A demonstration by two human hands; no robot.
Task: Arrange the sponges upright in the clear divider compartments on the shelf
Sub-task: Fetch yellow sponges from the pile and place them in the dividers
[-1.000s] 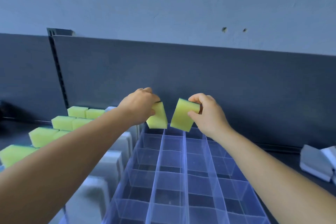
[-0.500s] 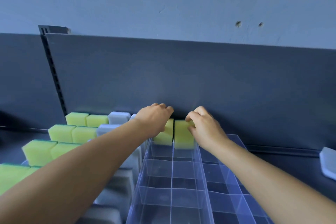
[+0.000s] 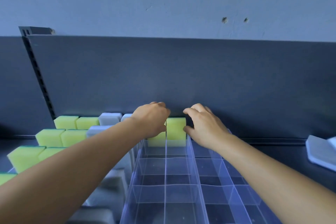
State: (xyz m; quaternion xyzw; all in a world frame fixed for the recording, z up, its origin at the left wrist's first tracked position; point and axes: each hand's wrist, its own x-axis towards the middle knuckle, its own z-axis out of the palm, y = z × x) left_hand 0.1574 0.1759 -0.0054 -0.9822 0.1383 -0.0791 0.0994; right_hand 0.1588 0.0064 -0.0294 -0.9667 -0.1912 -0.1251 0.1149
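Two yellow sponges stand upright side by side in the back row of the clear divider point(image 3: 165, 178). My left hand point(image 3: 151, 120) lies over the left sponge point(image 3: 156, 141) with its fingers curled round the top, hiding most of it. The right sponge point(image 3: 176, 129) shows fully. My right hand point(image 3: 204, 126) is beside it, thumb tip touching its right edge, curled fingers lifted just above its top.
To the left, rows of yellow sponges point(image 3: 66, 122) and grey sponges point(image 3: 110, 118) stand upright in another divider. Loose grey sponges point(image 3: 320, 153) lie on the dark shelf at the right. The dark back panel point(image 3: 181, 71) rises right behind the back row.
Both hands lowered the two yellow sponges from above the divider into its back row. My right fingers have since lifted off the right sponge's top.
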